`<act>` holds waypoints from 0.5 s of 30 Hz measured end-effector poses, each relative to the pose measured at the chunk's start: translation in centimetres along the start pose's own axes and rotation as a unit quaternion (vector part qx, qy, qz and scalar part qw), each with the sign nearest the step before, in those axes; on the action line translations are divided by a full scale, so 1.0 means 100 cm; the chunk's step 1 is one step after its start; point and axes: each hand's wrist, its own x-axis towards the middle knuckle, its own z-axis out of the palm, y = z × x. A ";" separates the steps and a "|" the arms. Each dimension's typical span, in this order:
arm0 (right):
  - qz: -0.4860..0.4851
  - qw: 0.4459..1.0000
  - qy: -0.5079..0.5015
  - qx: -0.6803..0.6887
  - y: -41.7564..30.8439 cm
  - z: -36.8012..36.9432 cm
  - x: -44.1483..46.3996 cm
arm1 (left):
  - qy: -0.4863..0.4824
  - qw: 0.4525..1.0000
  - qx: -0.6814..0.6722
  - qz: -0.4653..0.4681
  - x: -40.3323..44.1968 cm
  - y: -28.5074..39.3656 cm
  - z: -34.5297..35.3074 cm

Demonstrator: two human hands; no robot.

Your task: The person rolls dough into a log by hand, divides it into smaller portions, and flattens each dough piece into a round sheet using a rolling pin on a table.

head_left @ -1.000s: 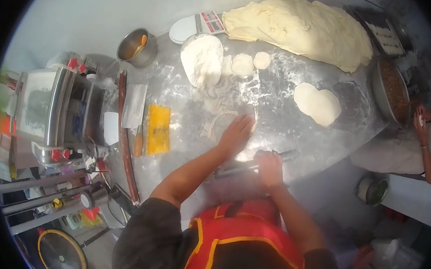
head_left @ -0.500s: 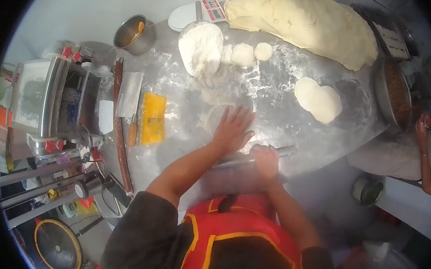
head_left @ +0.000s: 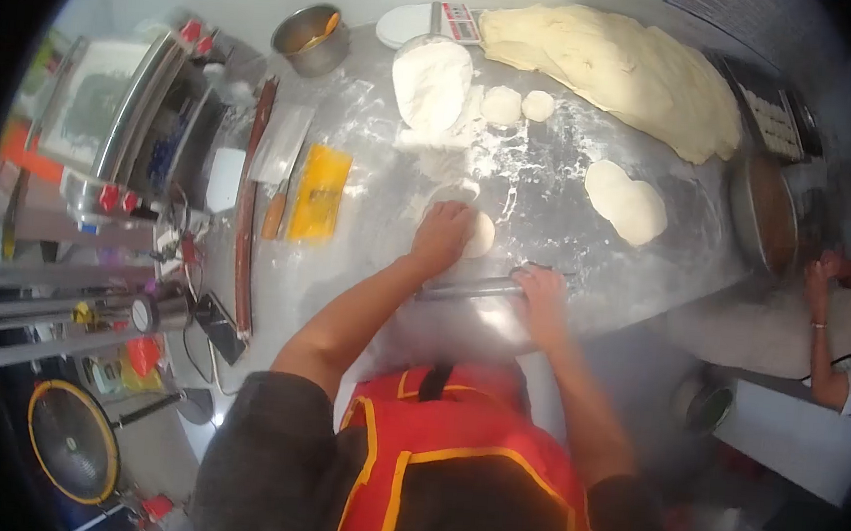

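My left hand (head_left: 443,235) is at the near middle of the metal worktable, its fingers bent over the left edge of a small round dough piece (head_left: 483,237). The fingertips are partly hidden. My right hand (head_left: 543,293) is closed round the right end of a dark rolling pin (head_left: 471,289), which lies crosswise near the table's front edge. Beyond my hands, two small dough rounds (head_left: 502,105) lie beside a scoop of white flour (head_left: 431,86). Farther right, two flattened dough rounds (head_left: 627,203) overlap.
A big dough mass (head_left: 611,76) covers the back right, beside a kitchen scale (head_left: 459,23). At left are a yellow scraper (head_left: 320,194), a cleaver (head_left: 282,145), a long brown stick (head_left: 249,209) and a metal pot (head_left: 311,40). Another person's hands (head_left: 825,274) are near a bowl of filling (head_left: 771,213).
My left hand has gone from spread flat to curled at the dough piece, which now shows. My right hand stays on the rolling pin. The whole view has shifted and tilted.
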 end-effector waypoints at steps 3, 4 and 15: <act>-0.002 1.000 -0.017 -0.009 -0.003 -0.004 0.002 | -0.104 0.992 0.009 -0.070 -0.024 0.020 -0.011; -0.008 1.000 -0.025 -0.008 -0.010 -0.005 0.002 | -0.115 0.989 0.012 -0.097 -0.031 0.024 -0.013; 0.171 0.963 0.029 -0.205 -0.031 0.030 0.044 | -0.054 0.988 0.133 -0.055 -0.041 -0.001 -0.021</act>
